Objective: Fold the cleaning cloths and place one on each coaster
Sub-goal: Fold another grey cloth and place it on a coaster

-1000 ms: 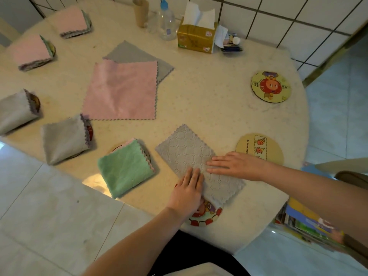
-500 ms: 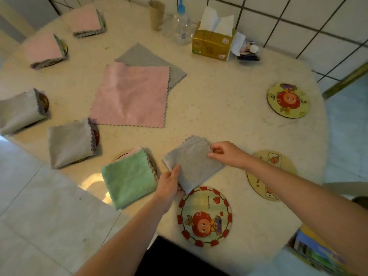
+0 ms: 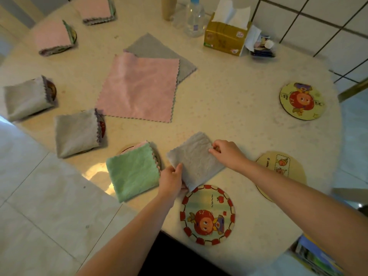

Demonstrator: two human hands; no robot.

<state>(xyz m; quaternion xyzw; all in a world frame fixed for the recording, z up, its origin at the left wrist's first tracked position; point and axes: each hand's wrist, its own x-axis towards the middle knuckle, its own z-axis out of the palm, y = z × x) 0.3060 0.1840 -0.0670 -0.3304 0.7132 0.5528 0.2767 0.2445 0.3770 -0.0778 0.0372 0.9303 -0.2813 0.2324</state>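
A folded grey cloth [image 3: 196, 159] lies on the table near the front edge, just above a bare round coaster with a red border [image 3: 207, 215]. My left hand [image 3: 172, 181] pinches its near left corner and my right hand [image 3: 227, 153] pinches its right edge. Two more bare coasters lie to the right: a pale one [image 3: 282, 168] partly under my right forearm and a yellow one [image 3: 301, 101] farther back. A green folded cloth [image 3: 132, 173] and several grey and pink folded cloths sit on coasters along the left. An unfolded pink cloth [image 3: 139, 88] lies over an unfolded grey cloth [image 3: 159, 49] mid-table.
At the back of the table stand a paper cup [image 3: 168, 6], a clear bottle [image 3: 194, 18], a gold tissue box [image 3: 226, 37] and a small pile of packets [image 3: 262, 46]. The table edge curves close on the left and front, with tiled floor below.
The long grey strip that both hands pressed flat has been folded in half into a square. Both hands now pinch its edges, and the red-bordered coaster beneath is uncovered.
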